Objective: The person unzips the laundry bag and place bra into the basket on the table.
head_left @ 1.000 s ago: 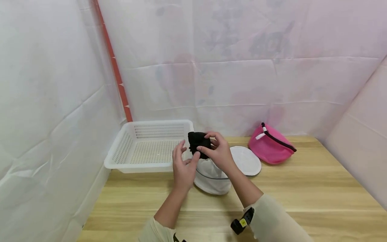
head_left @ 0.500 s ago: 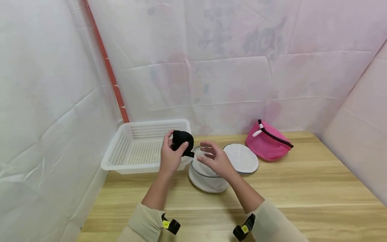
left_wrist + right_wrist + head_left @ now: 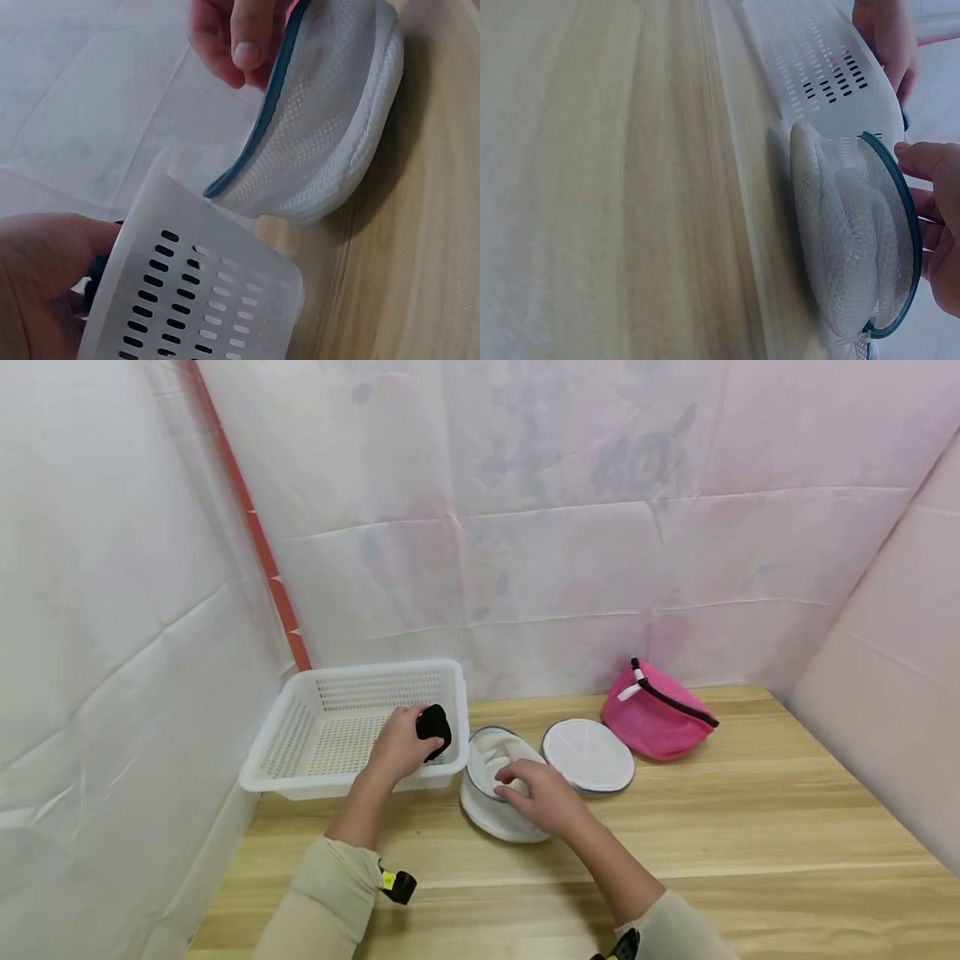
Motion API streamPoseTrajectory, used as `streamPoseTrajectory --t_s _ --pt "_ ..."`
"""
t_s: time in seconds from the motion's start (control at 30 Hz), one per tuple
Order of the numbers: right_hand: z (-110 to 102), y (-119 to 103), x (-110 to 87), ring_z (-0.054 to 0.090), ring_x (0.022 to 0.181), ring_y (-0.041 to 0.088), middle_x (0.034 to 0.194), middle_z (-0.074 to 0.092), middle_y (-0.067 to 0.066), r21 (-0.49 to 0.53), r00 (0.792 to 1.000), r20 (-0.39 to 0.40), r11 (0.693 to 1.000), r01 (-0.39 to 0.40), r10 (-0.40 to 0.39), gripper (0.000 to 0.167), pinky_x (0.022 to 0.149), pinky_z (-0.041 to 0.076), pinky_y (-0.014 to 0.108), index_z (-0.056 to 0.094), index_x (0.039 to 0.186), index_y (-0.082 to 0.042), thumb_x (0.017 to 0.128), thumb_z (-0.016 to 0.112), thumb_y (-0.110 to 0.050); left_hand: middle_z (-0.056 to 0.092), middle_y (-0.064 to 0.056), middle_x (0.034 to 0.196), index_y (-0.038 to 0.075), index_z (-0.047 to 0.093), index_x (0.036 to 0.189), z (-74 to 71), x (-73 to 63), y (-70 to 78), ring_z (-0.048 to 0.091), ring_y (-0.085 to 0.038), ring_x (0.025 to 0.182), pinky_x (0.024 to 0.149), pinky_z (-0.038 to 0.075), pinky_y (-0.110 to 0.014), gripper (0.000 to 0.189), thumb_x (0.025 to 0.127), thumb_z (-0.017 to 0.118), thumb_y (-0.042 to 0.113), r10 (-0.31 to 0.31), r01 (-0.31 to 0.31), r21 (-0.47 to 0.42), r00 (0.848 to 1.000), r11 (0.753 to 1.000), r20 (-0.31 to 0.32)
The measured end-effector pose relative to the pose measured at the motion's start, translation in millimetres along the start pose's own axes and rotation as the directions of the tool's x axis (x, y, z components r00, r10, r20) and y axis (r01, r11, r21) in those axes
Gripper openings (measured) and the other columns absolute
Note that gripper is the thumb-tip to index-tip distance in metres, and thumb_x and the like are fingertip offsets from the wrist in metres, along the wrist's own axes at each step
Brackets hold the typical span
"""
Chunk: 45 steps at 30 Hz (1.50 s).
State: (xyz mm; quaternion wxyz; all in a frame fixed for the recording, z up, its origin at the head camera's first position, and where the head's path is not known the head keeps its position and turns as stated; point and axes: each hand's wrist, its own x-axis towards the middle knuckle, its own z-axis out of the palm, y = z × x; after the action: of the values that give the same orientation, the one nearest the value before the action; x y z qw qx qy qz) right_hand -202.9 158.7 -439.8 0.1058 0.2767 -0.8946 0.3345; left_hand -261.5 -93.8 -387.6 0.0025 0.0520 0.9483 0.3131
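My left hand [image 3: 399, 748] is inside the right end of the white basket [image 3: 258, 775], holding a compact black folded cloth bundle [image 3: 435, 727] between thumb and fingers. In the left wrist view the basket's slotted wall hides most of the bundle. My right hand [image 3: 547, 797] hovers at the opening of a round white mesh laundry bag [image 3: 501, 827], fingers loosely bent and holding nothing. The right wrist view has the right thumb [image 3: 915, 156] right at the bag's blue-green rim [image 3: 909, 210]. The bag's round lid [image 3: 588, 758] lies folded back to its right.
A pink mesh bag [image 3: 651, 722] with a black zip edge and a white tab stands at the back right. The white-sheeted wall [image 3: 555, 568] rises behind the wooden table [image 3: 712, 835], with another sheet on the left.
The black cloth bundle passed from both hands to my left hand, which carried it left and down into the basket. My right hand let go of it and lowered to the mesh bag's opening.
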Motion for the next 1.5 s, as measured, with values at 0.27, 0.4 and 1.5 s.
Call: streamPoseTrajectory --t_s 0.27,0.4,1.5 --pt "5 -3 -4.6 0.067 0.094 0.013 0.094 0.072 -0.005 -0.017 1.000 -0.009 0.999 -0.027 0.027 0.012 0.088 0.053 0.042 0.074 0.098 -0.014 0.088 0.073 -0.022 0.042 -0.019 0.151 0.004 0.039 0.149 2.3 12.2 -12.1 0.039 -0.040 0.139 0.111 0.037 -0.056 0.067 0.094 0.065 0.032 -0.079 0.054 0.103 0.963 0.993 0.258" --pt "4 -1 -6.2 0.068 0.099 0.018 0.093 0.073 -0.004 -0.011 0.999 -0.008 0.999 -0.049 0.049 0.012 0.101 0.048 0.049 0.074 0.097 -0.014 0.087 0.073 -0.021 0.040 -0.020 0.152 0.002 0.040 0.148 1.1 15.0 -14.0 0.037 -0.041 0.141 0.113 0.034 -0.057 0.066 0.096 0.061 0.036 -0.083 0.048 0.133 0.958 0.990 0.275" --pt "-92 88 -36.9 0.066 0.094 0.036 0.096 0.071 0.018 -0.181 0.902 -0.430 0.973 -0.140 0.050 0.020 0.082 0.050 0.047 0.071 0.100 0.003 0.081 0.074 0.000 0.058 -0.009 0.136 0.013 0.060 0.131 32.9 -42.8 52.1 0.053 -0.027 0.127 0.102 0.050 -0.043 0.047 0.090 0.071 0.034 0.511 -0.504 0.215 0.859 0.836 0.027"
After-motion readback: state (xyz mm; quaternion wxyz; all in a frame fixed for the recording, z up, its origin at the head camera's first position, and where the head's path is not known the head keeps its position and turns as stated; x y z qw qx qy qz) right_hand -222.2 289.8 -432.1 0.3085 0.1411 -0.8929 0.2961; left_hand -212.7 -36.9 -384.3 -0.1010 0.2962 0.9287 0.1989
